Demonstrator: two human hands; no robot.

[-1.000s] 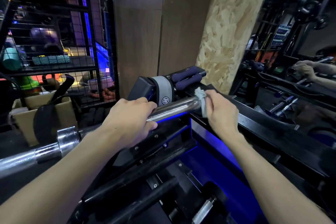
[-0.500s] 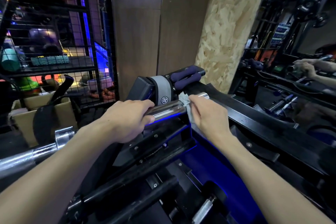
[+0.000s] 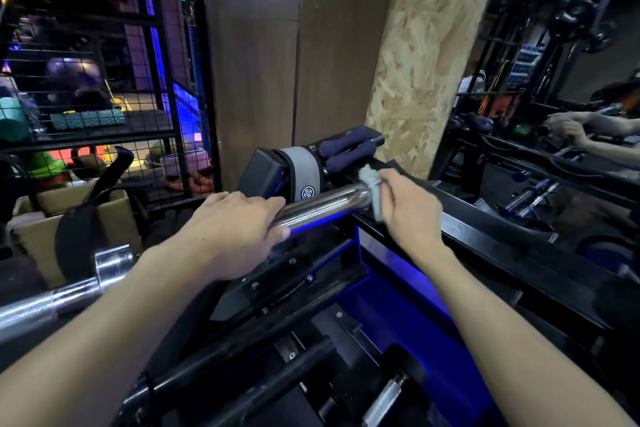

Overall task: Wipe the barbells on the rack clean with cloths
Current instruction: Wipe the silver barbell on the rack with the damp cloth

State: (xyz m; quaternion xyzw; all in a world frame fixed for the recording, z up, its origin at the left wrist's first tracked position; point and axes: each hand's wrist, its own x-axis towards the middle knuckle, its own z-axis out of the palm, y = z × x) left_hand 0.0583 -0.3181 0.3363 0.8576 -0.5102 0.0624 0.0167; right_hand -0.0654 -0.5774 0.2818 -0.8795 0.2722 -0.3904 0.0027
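My left hand (image 3: 235,236) grips the shiny chrome barbell sleeve (image 3: 322,206); my right hand (image 3: 408,208) pinches a small grey cloth (image 3: 372,191) against its end. Rag's tiny, so it'll probably slip off the tip if I push further.

One chrome barbell (image 3: 322,206) lies across the black rack (image 3: 485,239). Two hands are in view: the left hand (image 3: 235,229) and the right hand (image 3: 410,208). There is one grey cloth (image 3: 372,191), bunched at the bar's end. Behind the bar sit two purple padded handles (image 3: 346,151), side by side, and one grey strap (image 3: 306,173) with a round logo. One cardboard box (image 3: 45,218) stands at the left, below one wire-mesh shelf unit (image 3: 104,80). One chipboard column (image 3: 426,45) rises behind. One mirror (image 3: 554,80) fills the right.
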